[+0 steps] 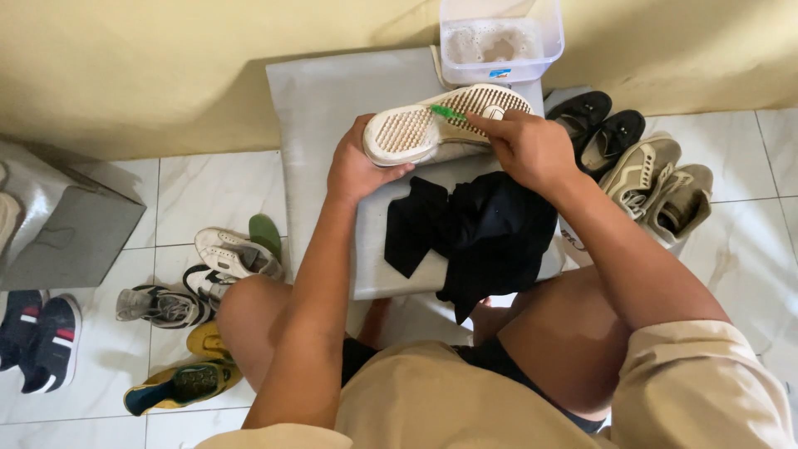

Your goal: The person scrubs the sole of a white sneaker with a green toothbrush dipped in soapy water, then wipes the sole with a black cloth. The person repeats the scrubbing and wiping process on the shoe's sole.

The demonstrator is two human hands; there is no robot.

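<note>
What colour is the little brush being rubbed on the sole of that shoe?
Bright green brush, held by the right hand; the head view shows it against the white shoe.

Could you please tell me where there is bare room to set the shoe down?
Free: grey mat left of the white shoe, and white tile floor between mat and grey box. Crowded: black cloth mid-mat; shoes at right.

A home floor corner: glossy white marble-look floor tiles (208,187), a plain cream wall (166,66), worn household shoes in scattered pairs (208,266).
</note>
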